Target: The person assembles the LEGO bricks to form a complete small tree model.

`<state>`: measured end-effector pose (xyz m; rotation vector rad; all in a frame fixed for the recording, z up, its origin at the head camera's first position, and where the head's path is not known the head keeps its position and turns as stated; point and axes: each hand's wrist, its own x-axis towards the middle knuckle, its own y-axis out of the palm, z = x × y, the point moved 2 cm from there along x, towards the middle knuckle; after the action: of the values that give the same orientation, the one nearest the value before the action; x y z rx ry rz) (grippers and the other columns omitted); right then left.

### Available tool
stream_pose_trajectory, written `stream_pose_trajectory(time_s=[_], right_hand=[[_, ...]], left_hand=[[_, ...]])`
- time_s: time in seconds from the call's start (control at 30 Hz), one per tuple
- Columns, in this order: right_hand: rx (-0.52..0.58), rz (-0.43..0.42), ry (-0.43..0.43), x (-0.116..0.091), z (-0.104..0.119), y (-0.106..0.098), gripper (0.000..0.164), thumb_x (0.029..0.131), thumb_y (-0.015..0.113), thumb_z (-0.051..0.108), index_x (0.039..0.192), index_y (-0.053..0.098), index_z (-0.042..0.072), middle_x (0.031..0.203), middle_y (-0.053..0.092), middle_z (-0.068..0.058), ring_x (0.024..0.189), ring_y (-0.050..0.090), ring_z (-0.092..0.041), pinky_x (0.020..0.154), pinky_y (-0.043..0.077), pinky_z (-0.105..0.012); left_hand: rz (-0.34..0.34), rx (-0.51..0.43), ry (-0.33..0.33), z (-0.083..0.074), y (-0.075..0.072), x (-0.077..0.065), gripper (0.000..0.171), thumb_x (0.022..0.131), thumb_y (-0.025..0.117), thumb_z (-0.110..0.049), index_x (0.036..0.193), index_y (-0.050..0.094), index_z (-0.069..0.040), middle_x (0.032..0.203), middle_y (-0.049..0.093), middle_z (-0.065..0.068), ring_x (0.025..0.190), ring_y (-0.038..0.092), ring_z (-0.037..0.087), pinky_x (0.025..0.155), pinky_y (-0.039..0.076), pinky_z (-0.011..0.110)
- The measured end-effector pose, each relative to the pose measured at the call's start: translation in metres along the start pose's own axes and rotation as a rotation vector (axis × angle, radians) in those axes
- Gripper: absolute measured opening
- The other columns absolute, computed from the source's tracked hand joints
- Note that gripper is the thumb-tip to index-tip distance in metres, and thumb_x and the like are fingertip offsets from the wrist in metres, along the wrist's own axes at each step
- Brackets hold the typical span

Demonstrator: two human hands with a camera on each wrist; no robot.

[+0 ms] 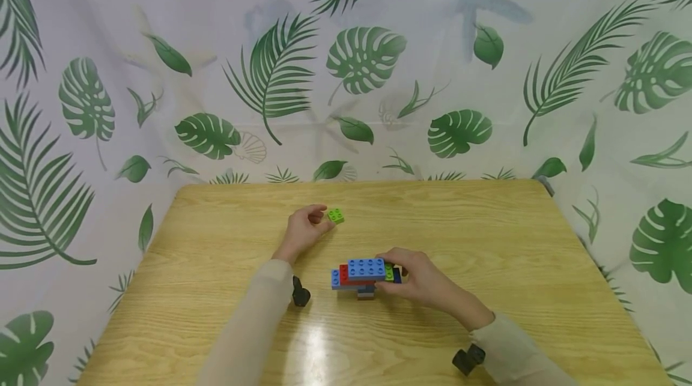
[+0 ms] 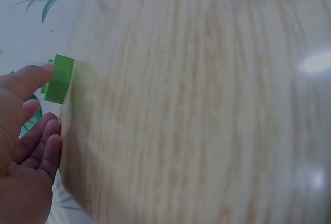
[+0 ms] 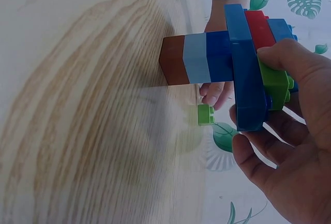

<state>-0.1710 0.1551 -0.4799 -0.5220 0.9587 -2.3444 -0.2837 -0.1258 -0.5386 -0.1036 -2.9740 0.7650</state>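
Note:
My right hand (image 1: 418,278) grips the right end of a built stack of toy bricks (image 1: 366,269), its thumb by a green brick (image 3: 274,81) in the stack. The stack has a narrow column of brown (image 3: 173,61), light blue and dark blue bricks under a long blue brick (image 3: 245,69); red, green and blue bricks lie above that. At the back, my left hand (image 1: 305,231) is beside a loose lime-green brick (image 1: 336,216) that sits studs up on the table. Its thumb and fingers are loosely bent at the brick's left side; whether they touch it, I cannot tell.
The wooden table (image 1: 459,224) carries both the stack and the loose brick. Behind it and at both sides hangs a white cloth (image 1: 324,152) with green leaf prints. Black devices (image 1: 468,359) are strapped at both wrists.

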Motion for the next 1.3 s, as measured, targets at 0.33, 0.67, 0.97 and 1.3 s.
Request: stream_pose_trajectory(time_s=[0.33, 0.67, 0.97, 1.3], right_hand=[[-0.009, -0.013, -0.029, 0.0, 0.0, 0.0, 0.04, 0.094, 0.08, 0.021, 0.13, 0.07, 0.009, 0.116, 0.075, -0.005, 0.091, 0.059, -0.006, 0.073, 0.055, -0.029], [-0.009, -0.008, -0.032, 0.0, 0.001, -0.001, 0.04, 0.095, 0.08, 0.022, 0.131, 0.07, 0.009, 0.116, 0.074, -0.003, 0.09, 0.058, -0.006, 0.073, 0.054, -0.028], [-0.002, 0.006, -0.013, 0.0, 0.001, -0.002, 0.04, 0.095, 0.08, 0.023, 0.132, 0.07, 0.01, 0.116, 0.074, -0.003, 0.09, 0.058, -0.007, 0.073, 0.054, -0.028], [0.002, 0.012, 0.011, 0.0, 0.002, -0.003, 0.041, 0.095, 0.08, 0.025, 0.133, 0.07, 0.01, 0.117, 0.074, -0.004, 0.091, 0.058, -0.008, 0.074, 0.055, -0.03]], left_hand=[[0.0, 0.038, -0.019, 0.002, 0.004, 0.003, 0.046, 0.093, 0.081, -0.017, 0.136, 0.07, -0.004, 0.125, 0.069, 0.018, 0.113, 0.063, 0.031, 0.1, 0.053, 0.046], [-0.013, 0.098, -0.008, -0.001, 0.009, 0.006, 0.042, 0.092, 0.083, -0.017, 0.131, 0.073, -0.004, 0.118, 0.066, 0.016, 0.106, 0.061, 0.029, 0.096, 0.053, 0.044], [0.008, 0.07, 0.029, -0.007, 0.006, 0.003, 0.042, 0.091, 0.084, -0.018, 0.129, 0.073, -0.003, 0.117, 0.073, 0.014, 0.106, 0.065, 0.028, 0.095, 0.055, 0.043], [0.098, 0.017, 0.077, -0.036, -0.001, -0.012, 0.045, 0.093, 0.082, -0.022, 0.133, 0.07, -0.006, 0.121, 0.073, 0.011, 0.11, 0.066, 0.026, 0.094, 0.058, 0.041]])
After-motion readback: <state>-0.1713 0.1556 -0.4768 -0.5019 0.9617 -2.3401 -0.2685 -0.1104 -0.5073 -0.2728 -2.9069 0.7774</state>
